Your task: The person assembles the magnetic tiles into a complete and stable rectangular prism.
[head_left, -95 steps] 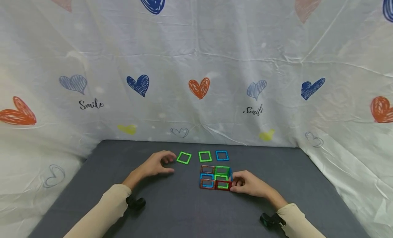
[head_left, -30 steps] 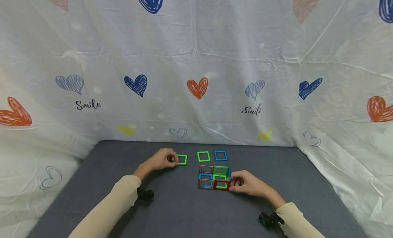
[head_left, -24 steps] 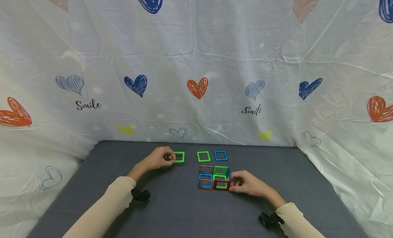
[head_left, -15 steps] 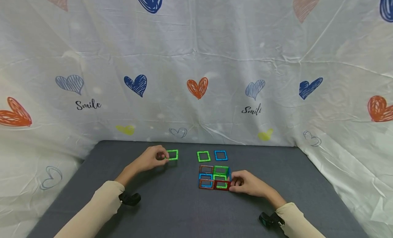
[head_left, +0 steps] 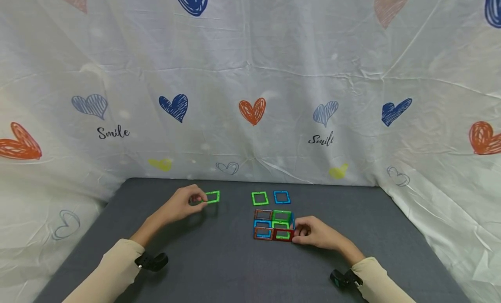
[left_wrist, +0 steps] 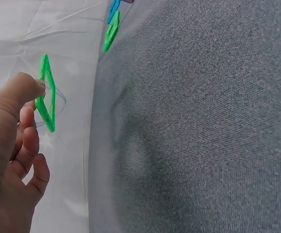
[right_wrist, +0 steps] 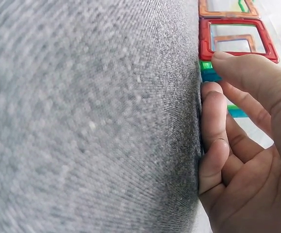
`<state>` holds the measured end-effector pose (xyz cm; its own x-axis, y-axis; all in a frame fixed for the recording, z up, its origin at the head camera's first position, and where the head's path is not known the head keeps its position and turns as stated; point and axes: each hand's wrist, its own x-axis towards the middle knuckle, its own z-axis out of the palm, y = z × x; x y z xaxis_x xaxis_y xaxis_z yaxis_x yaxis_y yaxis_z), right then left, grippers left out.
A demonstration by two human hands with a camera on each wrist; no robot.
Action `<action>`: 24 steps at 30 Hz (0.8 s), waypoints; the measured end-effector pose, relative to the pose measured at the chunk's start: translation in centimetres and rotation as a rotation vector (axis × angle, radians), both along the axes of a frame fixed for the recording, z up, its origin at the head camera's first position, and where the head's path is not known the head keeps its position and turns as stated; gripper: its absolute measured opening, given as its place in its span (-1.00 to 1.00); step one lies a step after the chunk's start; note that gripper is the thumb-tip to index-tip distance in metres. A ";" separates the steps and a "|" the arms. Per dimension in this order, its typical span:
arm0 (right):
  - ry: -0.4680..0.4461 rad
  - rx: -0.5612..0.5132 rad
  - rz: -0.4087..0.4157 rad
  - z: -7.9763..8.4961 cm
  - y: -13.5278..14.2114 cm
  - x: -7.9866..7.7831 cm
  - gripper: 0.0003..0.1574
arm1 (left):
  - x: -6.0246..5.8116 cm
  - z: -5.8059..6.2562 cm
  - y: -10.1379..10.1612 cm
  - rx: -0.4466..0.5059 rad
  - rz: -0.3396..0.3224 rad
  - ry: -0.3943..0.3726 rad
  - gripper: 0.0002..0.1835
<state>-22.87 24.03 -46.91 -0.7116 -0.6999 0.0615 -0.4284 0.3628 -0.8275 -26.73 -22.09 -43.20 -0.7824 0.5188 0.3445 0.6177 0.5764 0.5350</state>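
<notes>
Across a dark grey, cloth-covered bench [head_left: 235, 268], a person's left hand [head_left: 178, 205] and right hand [head_left: 318, 233] are spread apart. Behind hangs a creased white fabric curtain [head_left: 250, 42] printed with blue, orange and yellow hearts [head_left: 174, 108].

The left hand's grip pinches a bright green, open-centred square plastic tile [head_left: 218, 197] between thumb and fingers. This held tile is raised above the bench, left of the other pieces. Its four sides look alike in length, and its free side points to the person's right; the left wrist view shows it slanted, almost edge-on.

The right hand's grip holds the near right corner of a low structure of orange-brown, red, green and blue square tiles [head_left: 272, 234], thumb against the red panel. Beyond it, a second green square tile [head_left: 260, 204] and a blue square tile [head_left: 282, 202] lie flat, apart.

The bench's far edge runs near the held tile. Bare cloth separates it from the second green tile, and more stretches toward the person.
</notes>
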 end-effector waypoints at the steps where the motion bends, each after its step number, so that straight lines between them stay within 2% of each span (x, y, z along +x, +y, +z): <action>1: 0.000 0.002 -0.001 0.0 0.0 0.0 -0.94 | 0.1 0.0 -0.1 0.003 0.003 0.005 -0.88; 24: 0.004 0.014 -0.005 -0.2 0.1 0.0 -0.93 | 1.6 -0.3 0.0 0.038 0.018 0.063 -0.94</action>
<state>-22.86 24.09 -47.12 -0.7147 -0.6973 0.0545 -0.4299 0.3764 -0.8207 -25.17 -22.13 -43.48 -0.7678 0.4904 0.4122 0.6403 0.5680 0.5171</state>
